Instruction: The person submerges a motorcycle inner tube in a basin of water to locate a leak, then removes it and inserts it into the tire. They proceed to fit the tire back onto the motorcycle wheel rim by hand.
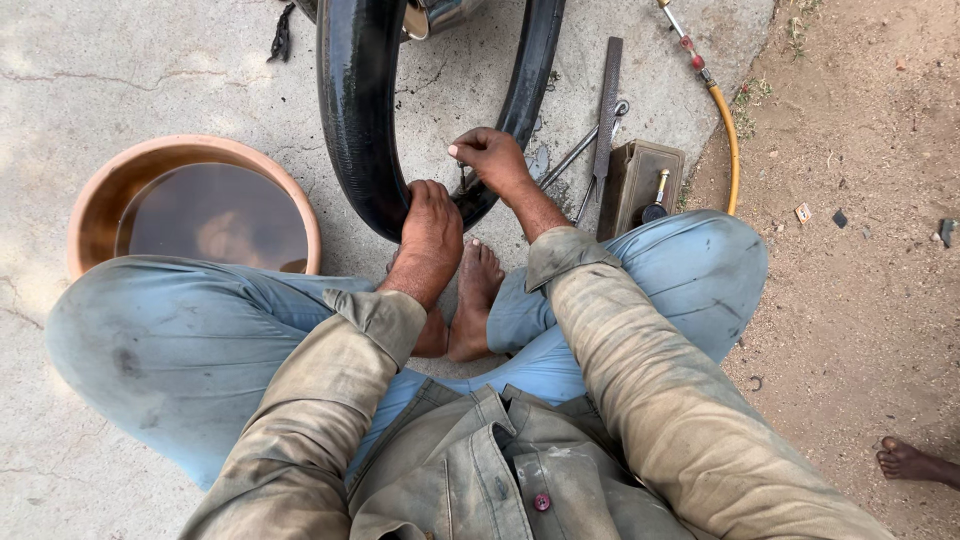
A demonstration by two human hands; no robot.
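Black rubber tube: looped upright on the concrete floor, its lower bend just ahead of the person's bare feet. Left hand clasps the bend's outer edge. Right hand pinches a small valve stem at the inner edge. Water basin near left; file and metal box close right. Open concrete beyond basin; dirt ground past the yellow hose.
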